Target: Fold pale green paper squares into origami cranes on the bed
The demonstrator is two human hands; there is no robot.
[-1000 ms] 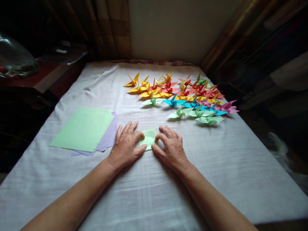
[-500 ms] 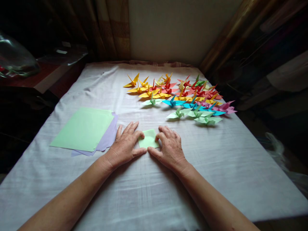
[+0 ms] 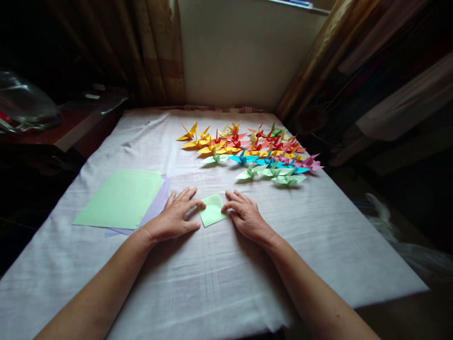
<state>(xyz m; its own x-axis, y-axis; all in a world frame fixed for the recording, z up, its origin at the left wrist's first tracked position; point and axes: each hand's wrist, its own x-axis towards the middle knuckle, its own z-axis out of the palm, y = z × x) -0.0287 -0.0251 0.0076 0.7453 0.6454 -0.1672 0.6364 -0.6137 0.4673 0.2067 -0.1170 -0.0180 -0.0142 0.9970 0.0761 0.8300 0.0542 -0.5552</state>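
A small folded square of light green paper (image 3: 213, 210) lies flat on the cloth between my two hands, one corner pointing toward me. My left hand (image 3: 173, 216) rests at its left side, fingers spread, the index fingertip on the paper's left corner and the thumb apart on the cloth. On the other side my right hand (image 3: 247, 215) has loosely bent fingers, with the index fingertip touching the right corner. Neither hand grips the paper. Left of my left hand, large green sheets (image 3: 118, 198) overlie purple sheets (image 3: 155, 202).
Several folded paper cranes in yellow (image 3: 189, 133), red (image 3: 237, 138), blue (image 3: 242, 158), pink (image 3: 313, 163) and light green (image 3: 288, 179) stand in rows farther back. A white cloth (image 3: 198, 283) covers the table. A clear glass jar (image 3: 28, 104) sits on furniture at left.
The small green square has turned so a corner points toward me. Both thumbs have drawn away from its near edge. The camera view has tilted up slightly.
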